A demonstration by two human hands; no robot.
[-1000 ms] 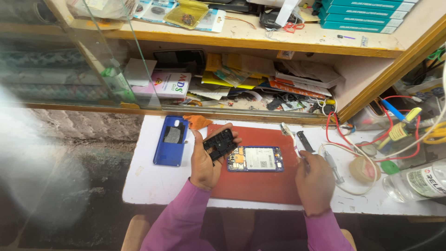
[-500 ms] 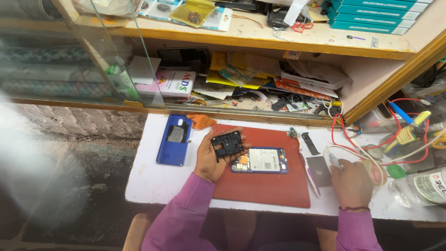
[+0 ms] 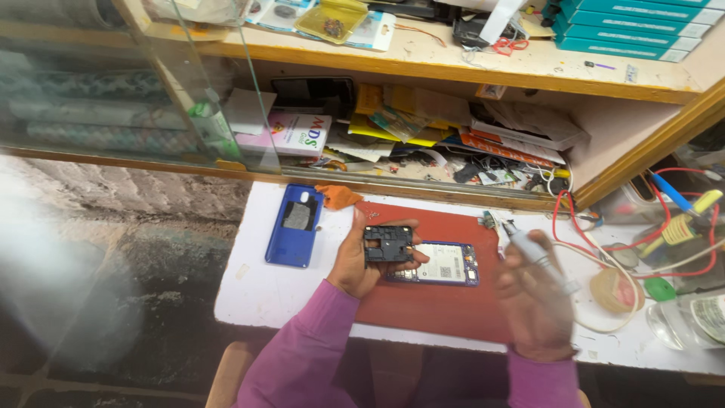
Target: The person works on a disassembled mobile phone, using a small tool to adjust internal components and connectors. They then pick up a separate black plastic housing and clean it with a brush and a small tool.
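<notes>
Presently the left hand (image 3: 361, 261) pinches a black inner frame (image 3: 388, 244) just above the opened phone (image 3: 434, 264) on the red mat (image 3: 430, 302); the right hand (image 3: 532, 298), blurred, is closed around a grey tool (image 3: 529, 245). Judged best: steady the frame, bring the tip in slowly. Room lies open left toward the blue back cover (image 3: 294, 226); cables (image 3: 596, 227) crowd the right.

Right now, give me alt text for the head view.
Left hand holds a black phone inner frame over an opened blue phone on a red mat. Right hand grips a grey pen-like tool. A blue back cover lies left.
</notes>
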